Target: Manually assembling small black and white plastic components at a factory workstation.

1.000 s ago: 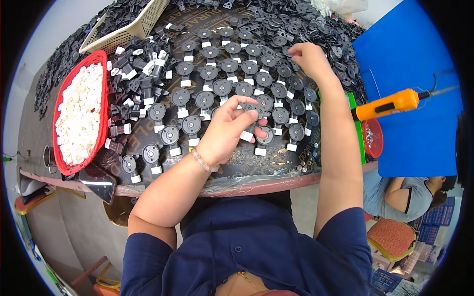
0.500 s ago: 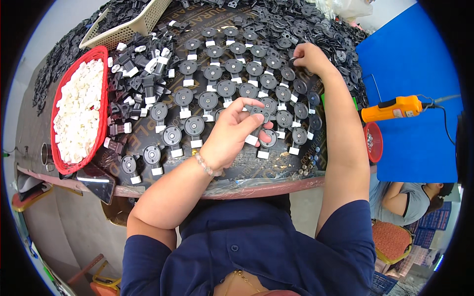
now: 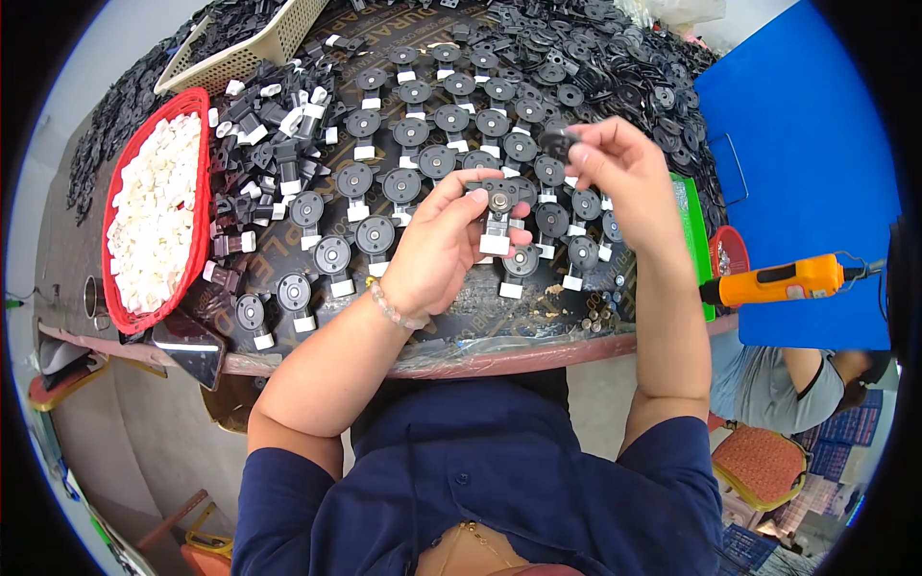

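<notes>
My left hand (image 3: 444, 240) is closed on a black plastic bracket (image 3: 497, 219) with a white end piece, pinched between thumb and fingers. A round metal piece shows on the bracket's upper face. Up and to the right, my right hand (image 3: 624, 173) pinches a black plastic disc (image 3: 557, 142), slightly blurred and held clear of the bracket. Beneath both hands, several black disc-and-bracket assemblies (image 3: 400, 185) with white ends lie in rows on the dark tabletop.
Left stands a red basket (image 3: 206, 144) of white pieces, beside loose black brackets (image 3: 288, 158). Loose black discs (image 3: 624, 91) pile up at the far right. An orange electric screwdriver (image 3: 783, 280) hangs near a green tray (image 3: 693, 240) and a red bowl (image 3: 732, 252). Another person (image 3: 778, 384) sits at right.
My right hand has drawn back from the disc pile toward me, bringing a black disc. The left hand has turned its bracket so the metal piece shows. The orange screwdriver has swung lower.
</notes>
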The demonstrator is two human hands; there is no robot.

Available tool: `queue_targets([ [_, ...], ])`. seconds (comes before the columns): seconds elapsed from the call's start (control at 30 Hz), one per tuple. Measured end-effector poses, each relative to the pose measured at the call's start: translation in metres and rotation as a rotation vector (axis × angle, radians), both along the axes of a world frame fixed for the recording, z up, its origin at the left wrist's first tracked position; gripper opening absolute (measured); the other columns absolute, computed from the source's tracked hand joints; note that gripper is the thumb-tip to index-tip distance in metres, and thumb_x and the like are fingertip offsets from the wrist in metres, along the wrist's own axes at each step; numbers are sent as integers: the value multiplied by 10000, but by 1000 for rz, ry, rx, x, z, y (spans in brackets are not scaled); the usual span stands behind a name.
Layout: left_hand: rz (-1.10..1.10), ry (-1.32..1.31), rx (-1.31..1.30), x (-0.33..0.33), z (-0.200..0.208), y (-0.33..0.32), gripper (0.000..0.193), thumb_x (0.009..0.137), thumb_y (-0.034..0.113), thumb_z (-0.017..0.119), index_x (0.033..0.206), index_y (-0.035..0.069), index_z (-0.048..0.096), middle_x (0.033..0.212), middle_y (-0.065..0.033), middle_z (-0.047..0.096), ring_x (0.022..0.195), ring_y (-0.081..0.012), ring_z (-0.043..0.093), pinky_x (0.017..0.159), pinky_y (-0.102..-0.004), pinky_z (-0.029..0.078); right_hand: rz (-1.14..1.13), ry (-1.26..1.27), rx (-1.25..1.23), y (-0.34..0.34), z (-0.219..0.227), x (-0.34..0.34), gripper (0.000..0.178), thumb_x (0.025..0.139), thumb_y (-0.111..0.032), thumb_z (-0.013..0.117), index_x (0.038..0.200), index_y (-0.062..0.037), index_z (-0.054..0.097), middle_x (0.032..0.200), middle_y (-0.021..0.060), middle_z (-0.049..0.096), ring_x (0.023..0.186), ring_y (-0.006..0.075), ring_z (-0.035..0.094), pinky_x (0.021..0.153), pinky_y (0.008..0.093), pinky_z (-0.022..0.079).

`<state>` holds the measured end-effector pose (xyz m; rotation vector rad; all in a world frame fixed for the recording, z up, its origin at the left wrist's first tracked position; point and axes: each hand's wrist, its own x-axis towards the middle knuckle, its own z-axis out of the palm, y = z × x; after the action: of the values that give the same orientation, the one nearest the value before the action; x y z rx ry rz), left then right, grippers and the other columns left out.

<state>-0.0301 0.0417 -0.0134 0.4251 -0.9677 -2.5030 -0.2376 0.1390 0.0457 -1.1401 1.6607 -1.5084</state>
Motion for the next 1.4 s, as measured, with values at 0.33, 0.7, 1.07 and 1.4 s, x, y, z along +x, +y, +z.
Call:
queue_targets([
  [0.33, -111, 42, -10, -1, -5, 5, 330, 1068, 205, 514, 1371, 76, 538, 1105, -89, 685, 967, -210, 712, 815, -371, 595, -49, 591, -166, 37, -27, 50, 248, 755, -50, 829, 955, 9, 695, 1167, 178, 728, 1085, 293, 699, 935, 384, 530],
  [0.7, -79, -45, -40, -3, -6, 12, 306, 1085, 205, 471, 1347, 86, 575, 983, -1, 624, 856, -104, 657, 814, -327, 594, 47, 805, -131, 38, -19, 51, 423, 734, -60, 830, 1135, -23, 702, 1175, 129, 718, 1099, 305, 659, 958, 399, 512],
  [1.07, -34, -396, -1254, 47, 49, 21, 718, 1007, 172, 582, 1603, 46, 202, 1022, -211, 723, 924, -373, 705, 910, -343, 536, 71, 834, -5, 45, 0, 72, 508, 647, -10, 764, 1151, -26, 704, 1120, 158, 665, 1064, 317, 659, 916, 380, 527],
  [1.4, 983, -670, -1132, 217, 36, -32, 294, 1024, 39, 546, 1303, -15, 623, 1100, -85, 711, 912, -107, 650, 798, -250, 520, 456, 771, 0, 8, -42, 149, 477, 721, -85, 766, 1181, -40, 649, 1126, 132, 610, 1069, 336, 590, 947, 417, 495],
])
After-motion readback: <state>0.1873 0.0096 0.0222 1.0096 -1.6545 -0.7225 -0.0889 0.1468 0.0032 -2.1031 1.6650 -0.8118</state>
